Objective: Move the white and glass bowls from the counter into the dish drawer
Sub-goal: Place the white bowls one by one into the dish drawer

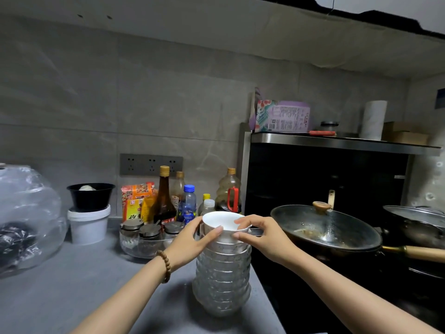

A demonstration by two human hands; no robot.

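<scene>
both hands (190, 239) (262, 237) grip the white bowl (222, 221) atop stacked glass bowls (222, 280).

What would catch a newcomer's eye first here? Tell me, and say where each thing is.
A tall stack of glass bowls stands mid-frame at the right edge of the counter, topped by a white bowl. The left hand and right hand grip that white bowl's rim from either side. Just right of them, a big dirty wok sits on the stove.

Head-worn camera looks forward and down; close over the counter (72, 297).
</scene>
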